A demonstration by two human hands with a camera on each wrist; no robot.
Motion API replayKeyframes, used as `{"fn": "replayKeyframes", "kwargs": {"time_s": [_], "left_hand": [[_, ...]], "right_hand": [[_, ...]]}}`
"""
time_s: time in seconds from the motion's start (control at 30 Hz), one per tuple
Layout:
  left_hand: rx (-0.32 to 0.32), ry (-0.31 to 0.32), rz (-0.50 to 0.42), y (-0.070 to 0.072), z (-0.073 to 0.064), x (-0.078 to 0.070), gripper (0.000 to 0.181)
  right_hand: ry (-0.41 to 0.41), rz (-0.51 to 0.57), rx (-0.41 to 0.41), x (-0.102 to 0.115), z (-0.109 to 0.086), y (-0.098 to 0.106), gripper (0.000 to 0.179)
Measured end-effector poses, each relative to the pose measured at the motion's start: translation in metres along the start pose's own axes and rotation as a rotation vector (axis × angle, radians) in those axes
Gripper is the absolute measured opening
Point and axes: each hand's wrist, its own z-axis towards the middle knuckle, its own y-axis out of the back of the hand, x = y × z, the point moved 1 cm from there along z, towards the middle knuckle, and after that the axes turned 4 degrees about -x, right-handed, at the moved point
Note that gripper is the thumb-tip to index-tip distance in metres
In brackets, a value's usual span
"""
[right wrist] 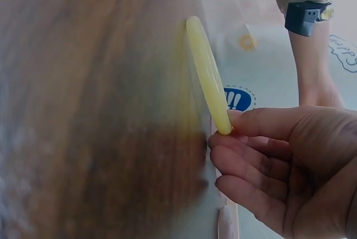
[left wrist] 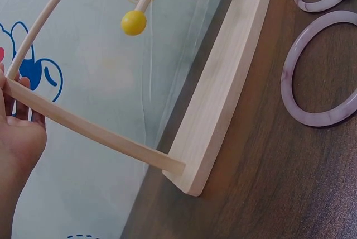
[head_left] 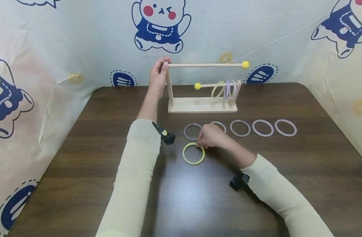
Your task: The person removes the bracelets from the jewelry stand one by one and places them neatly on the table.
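Note:
My left hand (head_left: 158, 74) grips the top of the left post of a pale wooden stand (head_left: 203, 106), where the upper rod meets it. My right hand (head_left: 211, 135) pinches a yellow bangle (head_left: 194, 163) by its edge between thumb and forefinger. In the right wrist view the yellow bangle (right wrist: 207, 74) looks tilted, its far end close to the tabletop. On the stand's lower rod hang another yellow bangle (head_left: 212, 92) and two lilac ones (head_left: 235, 88). The upper rod (head_left: 204, 65) bears nothing and ends in a yellow ball (head_left: 245, 65).
Several marbled lilac bangles (head_left: 285, 135) lie in a row on the dark wooden table (head_left: 109, 164) before the stand. My right hand partly covers one of them (head_left: 223, 126). A patterned cloth (head_left: 89, 39) hangs behind the table. The lower rod ends in a yellow ball (head_left: 197, 86).

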Motion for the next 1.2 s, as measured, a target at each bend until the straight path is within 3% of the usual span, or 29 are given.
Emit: {"fn": "replayKeyframes", "kwargs": {"time_s": [0.7,0.9,1.03,1.2], "left_hand": [[0.002,-0.01,0.009,0.0,-0.001,-0.001,0.026],[-0.001,0.002,0.013,-0.001,-0.001,-0.001,0.025],[0.001,0.006,0.019,0.0,0.0,-0.001,0.025],[0.003,0.013,0.025,0.0,0.0,-0.001,0.026]], "right_hand": [[0.002,-0.032,-0.015,0.001,0.0,0.002,0.015],[-0.026,-0.012,-0.001,0.0,0.002,0.012,0.013],[-0.062,0.023,-0.037,0.001,0.006,0.026,0.013],[-0.039,0.03,-0.148,0.001,0.011,0.046,0.016]]}}
